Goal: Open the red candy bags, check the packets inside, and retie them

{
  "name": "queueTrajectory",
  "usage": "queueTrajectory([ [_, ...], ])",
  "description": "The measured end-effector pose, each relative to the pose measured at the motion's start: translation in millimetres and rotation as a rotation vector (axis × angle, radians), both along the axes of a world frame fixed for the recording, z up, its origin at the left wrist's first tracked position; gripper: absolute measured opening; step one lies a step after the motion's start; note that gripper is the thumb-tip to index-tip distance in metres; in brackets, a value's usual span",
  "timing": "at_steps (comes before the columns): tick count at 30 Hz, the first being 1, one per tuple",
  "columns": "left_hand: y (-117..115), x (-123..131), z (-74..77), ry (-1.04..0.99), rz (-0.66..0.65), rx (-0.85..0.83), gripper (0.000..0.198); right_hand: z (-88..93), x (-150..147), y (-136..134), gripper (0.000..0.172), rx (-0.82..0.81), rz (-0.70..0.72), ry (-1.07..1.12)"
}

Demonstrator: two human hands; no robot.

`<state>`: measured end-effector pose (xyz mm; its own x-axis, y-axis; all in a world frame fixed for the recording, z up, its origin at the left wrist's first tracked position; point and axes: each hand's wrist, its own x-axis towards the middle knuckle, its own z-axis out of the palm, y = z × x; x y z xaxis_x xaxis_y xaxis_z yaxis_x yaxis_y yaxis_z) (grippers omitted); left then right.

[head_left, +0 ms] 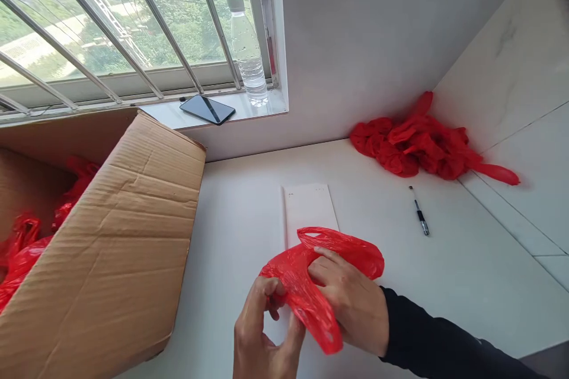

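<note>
A crumpled red plastic bag [296, 275] is held up between both hands, above the white table. My left hand [269, 325] pinches its left edge between bent fingers and thumb. On the right side, my right hand [349, 302] has its fingers tucked into the folds near the handles, and part of the bag hangs down beside the wrist. Behind the bag lies a white rectangular pad [311, 207], its near end covered by the red plastic.
A cardboard box [146, 231] holding red bags [26, 254] stands at left. A red heap [418, 145] lies against the back wall, a pen-like tool [421, 217] in front. The sill holds a phone [207, 109] and a water bottle [249, 59].
</note>
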<state>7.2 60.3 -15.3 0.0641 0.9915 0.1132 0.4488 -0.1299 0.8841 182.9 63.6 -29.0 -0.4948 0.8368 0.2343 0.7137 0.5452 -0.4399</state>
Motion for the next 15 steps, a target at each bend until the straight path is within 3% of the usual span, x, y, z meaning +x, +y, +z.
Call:
queueTrajectory([
  [1,1.7,-3.2,0.6,-0.01,0.02,-0.024,0.01,-0.8,2.4,0.0,0.022,-0.015,-0.027,-0.022],
  [5,6.5,-16.1,5.2,-0.059,0.193,-0.124,0.031,5.7,17.9,-0.6,0.028,-0.151,-0.253,-0.246],
  [9,4.3,-15.2,7.9,-0.086,0.246,-0.045,0.027,23.1,23.3,-4.0,0.026,-0.418,-0.368,-0.484],
  [13,-1.4,-3.9,13.3,-0.137,0.134,0.149,0.008,33.5,19.6,-6.9,0.043,-0.552,-0.332,-0.509],
  [15,-3.3,1.4,19.9,-0.191,0.023,0.186,0.009,30.8,18.7,-6.6,0.039,-0.539,-0.258,-0.458],
])
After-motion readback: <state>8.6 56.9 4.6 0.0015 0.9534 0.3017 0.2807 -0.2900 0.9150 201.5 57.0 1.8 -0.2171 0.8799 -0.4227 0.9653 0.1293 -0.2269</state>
